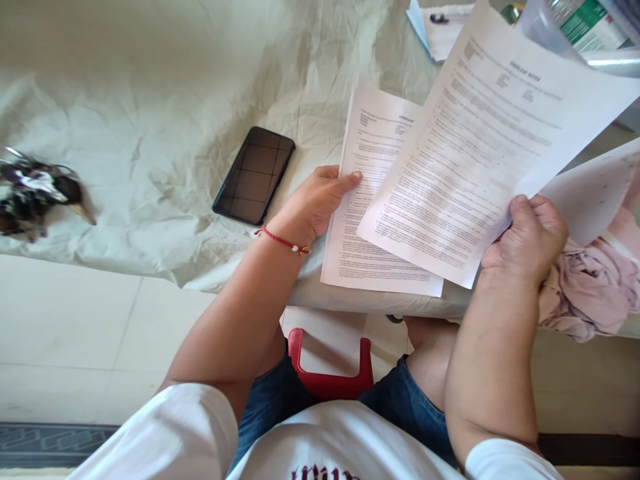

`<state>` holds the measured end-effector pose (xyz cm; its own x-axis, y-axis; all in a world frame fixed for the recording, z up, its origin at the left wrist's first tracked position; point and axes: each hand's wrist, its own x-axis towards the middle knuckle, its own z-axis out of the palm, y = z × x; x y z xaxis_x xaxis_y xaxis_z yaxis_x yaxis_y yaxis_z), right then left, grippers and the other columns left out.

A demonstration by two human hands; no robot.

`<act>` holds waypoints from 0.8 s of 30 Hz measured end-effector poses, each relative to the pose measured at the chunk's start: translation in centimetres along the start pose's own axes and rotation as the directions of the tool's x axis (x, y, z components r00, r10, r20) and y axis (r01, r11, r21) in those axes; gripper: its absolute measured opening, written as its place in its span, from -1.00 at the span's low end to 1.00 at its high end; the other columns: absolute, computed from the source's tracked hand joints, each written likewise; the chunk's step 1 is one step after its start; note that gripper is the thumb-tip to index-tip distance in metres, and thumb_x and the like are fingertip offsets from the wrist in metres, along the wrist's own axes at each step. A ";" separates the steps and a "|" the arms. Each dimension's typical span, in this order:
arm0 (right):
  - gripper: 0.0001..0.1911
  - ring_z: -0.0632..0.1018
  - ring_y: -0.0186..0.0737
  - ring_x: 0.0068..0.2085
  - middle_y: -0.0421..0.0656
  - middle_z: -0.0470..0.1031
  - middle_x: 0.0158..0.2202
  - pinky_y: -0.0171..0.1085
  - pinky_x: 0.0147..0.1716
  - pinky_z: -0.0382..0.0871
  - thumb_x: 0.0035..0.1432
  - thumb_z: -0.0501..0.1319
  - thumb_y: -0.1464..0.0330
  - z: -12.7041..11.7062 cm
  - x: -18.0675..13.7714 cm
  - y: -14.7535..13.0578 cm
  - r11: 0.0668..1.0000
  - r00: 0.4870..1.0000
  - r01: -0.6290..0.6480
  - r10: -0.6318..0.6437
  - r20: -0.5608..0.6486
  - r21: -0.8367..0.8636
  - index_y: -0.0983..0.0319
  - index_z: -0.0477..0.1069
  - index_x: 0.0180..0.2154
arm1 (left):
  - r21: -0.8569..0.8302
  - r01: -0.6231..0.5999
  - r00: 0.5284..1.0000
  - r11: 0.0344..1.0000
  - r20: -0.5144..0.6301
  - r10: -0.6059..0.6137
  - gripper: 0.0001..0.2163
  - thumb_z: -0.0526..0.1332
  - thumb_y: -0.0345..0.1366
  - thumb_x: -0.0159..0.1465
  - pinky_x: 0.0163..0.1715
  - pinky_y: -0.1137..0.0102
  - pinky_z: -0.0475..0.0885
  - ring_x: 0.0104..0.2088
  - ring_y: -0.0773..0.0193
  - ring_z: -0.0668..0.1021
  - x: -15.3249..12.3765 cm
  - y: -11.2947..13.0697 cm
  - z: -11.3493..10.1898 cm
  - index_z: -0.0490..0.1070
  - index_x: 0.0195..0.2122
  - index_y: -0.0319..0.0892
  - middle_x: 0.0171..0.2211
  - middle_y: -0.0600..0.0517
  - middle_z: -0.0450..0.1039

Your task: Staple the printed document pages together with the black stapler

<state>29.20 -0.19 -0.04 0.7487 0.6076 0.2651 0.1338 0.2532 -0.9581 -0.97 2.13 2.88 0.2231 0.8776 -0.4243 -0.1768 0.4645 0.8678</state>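
My left hand (327,200) grips the left edge of a printed stack of paper (370,260), its thumb lying on top of the text. In my right hand (530,233) is a printed sheet (470,147), pinched at its right edge with the thumb on top. That sheet is raised and tilted, and it overlaps the upper right part of the stack. The fingers of both hands are partly hidden under the paper. A black phone (255,175) lies face up left of my left hand.
A crumpled pale cloth (150,133) covers the table. Keys (40,190) lie at the far left. Another sheet (590,193) and a pink cloth (590,287) are at the right. A bottle with a green label (587,27) is at the top right. A red stool (330,383) shows below.
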 end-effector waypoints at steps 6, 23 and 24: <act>-0.92 0.54 -0.31 -0.37 -0.29 0.48 -0.49 -0.22 -0.22 0.59 -0.05 0.36 0.34 -0.3 0.1 0.2 0.999 1.000 0.010 -0.009 0.026 -0.040 0.20 0.50 -0.46 | -0.001 0.012 1.000 1.000 0.005 -0.012 -0.75 0.30 -0.30 0.41 0.17 0.08 0.67 0.09 -0.04 0.76 -0.1 0.2 0.1 0.65 0.06 -0.22 -0.15 -0.11 0.77; -0.91 0.58 -0.31 -0.36 -0.27 0.56 -0.44 -0.25 -0.22 0.59 -0.01 0.36 0.34 -0.1 -0.4 -0.1 0.994 0.997 -0.028 0.034 0.063 -0.101 0.21 0.57 -0.40 | 0.005 0.006 1.000 1.000 -0.010 -0.006 -0.68 0.36 -0.25 0.37 0.20 0.02 0.66 0.10 -0.10 0.76 0.0 0.0 0.1 0.62 0.13 -0.19 -0.12 -0.12 0.78; -0.88 0.58 -0.30 -0.36 -0.27 0.57 -0.44 -0.25 -0.25 0.58 -0.02 0.38 0.32 -0.1 -0.5 -0.2 0.991 0.993 -0.044 0.057 0.099 -0.124 0.22 0.59 -0.38 | 0.007 0.006 1.000 1.000 -0.011 -0.006 -0.66 0.38 -0.24 0.36 0.20 0.00 0.66 0.10 -0.12 0.76 0.0 0.0 0.1 0.62 0.13 -0.19 -0.12 -0.13 0.78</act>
<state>28.86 -0.64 -0.02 0.6870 0.6926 0.2199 0.1805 0.1306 -0.9749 -0.91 2.12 2.90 0.2138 0.8762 -0.4319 -0.1688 0.4686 0.8671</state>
